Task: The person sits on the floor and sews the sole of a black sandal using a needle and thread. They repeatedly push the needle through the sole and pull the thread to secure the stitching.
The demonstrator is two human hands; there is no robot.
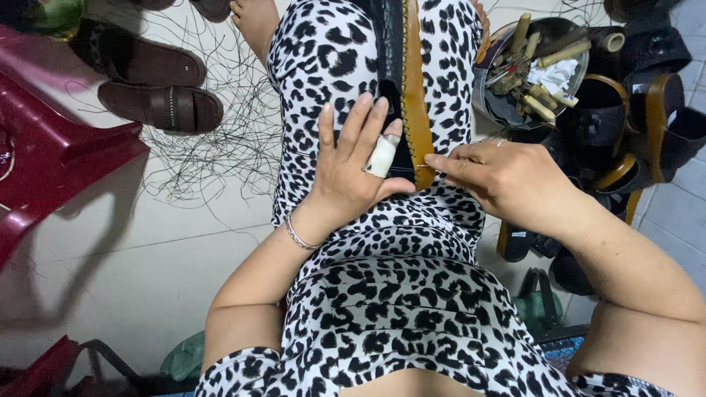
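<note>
- The left hand (351, 173) lies flat on the shoe (405, 95) on the lap, fingers apart.
- The right hand (507, 180) pinches the shoe's edge.
- The bowl (491, 103) holds sticks (540, 103) and a white cloth (555, 73).

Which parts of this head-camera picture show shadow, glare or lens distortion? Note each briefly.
Head view: soft indoor light; a broad shadow falls on the floor beside the red plastic stool; faint sheen on the metal bowl; wide-angle bending at the edges; left hand and right hand on the sandal sole look sharp.
</note>
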